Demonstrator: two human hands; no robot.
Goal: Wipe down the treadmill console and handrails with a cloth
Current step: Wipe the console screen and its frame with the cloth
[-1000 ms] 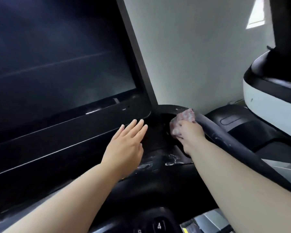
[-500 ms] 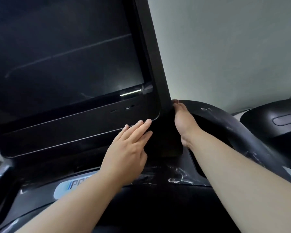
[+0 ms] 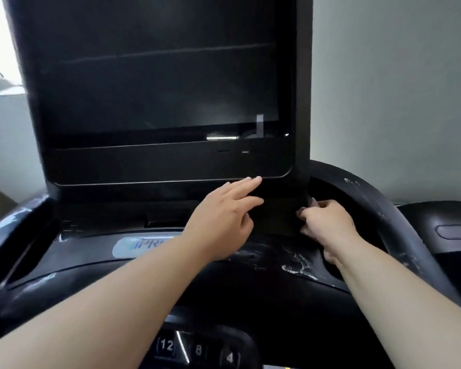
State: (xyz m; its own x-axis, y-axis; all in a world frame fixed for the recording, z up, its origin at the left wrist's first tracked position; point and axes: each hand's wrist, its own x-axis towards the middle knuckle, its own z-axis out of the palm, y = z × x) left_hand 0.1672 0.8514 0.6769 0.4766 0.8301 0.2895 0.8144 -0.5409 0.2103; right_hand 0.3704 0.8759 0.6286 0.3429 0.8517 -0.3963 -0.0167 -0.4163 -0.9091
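The screen is a tall slab of glossy black glass in a matte frame with a rounded lower right corner. To its right there is only pale, bare wall.

The left hand lies flat below the screen's bottom edge. Its fingers are straight and loosely together, and the two longest tips touch the thin bright rim near that corner.

The right hand sits just below and right of the same corner, in the dark hollow between the screen's square support block and the thick curved handrail. It is a narrow pocket. The knuckles are bent and the fingers curl against the block's right edge. I cannot tell whether they are bunched round the cloth; only a small pale tip shows above them, and it may be cloth or a finger.

The handrail is dull rubbery black with grey flecks. Under the screen the smooth console deck carries chalky white streaks and an oval silver badge — lower still are round number keys.
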